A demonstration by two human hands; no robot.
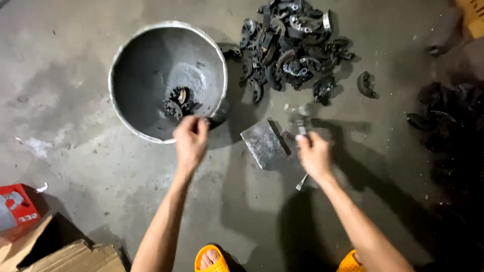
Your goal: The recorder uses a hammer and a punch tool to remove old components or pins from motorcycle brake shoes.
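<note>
**Two hands over a metal basin and a small steel block on a concrete floor**

The left hand (190, 143), at the centre of the frame, has its fingers (199, 123) curled in close at the near rim of the basin; something dark sits at the fingertips, but whether they pinch it cannot be told. The right hand (313, 155), just right of centre, is closed around a metal tool (302, 146) whose handle end pokes out below the palm and whose blurred head rises above the knuckles.

Between the two hands lies a flat grey steel block (263, 143), tilted on the floor, its right edge near the right hand's tool.

The round metal basin (131, 70) fills the upper left of the frame, dusty grey inside, with a few dark curved metal parts (177, 102) lying at its bottom close to the left fingertips.

In the upper middle, right of the basin, a heap of dark curved brake-shoe-like pieces (290, 45) spreads over the floor, one loose piece (365, 84) lying apart at its right. A second dark mass (443, 121) sits in shadow at the right edge.

At the lower left are a red box (17, 209) and torn cardboard (70, 257). Two feet in orange slippers (212, 259) show at the bottom edge. The concrete floor (65, 126) is stained and grey.
</note>
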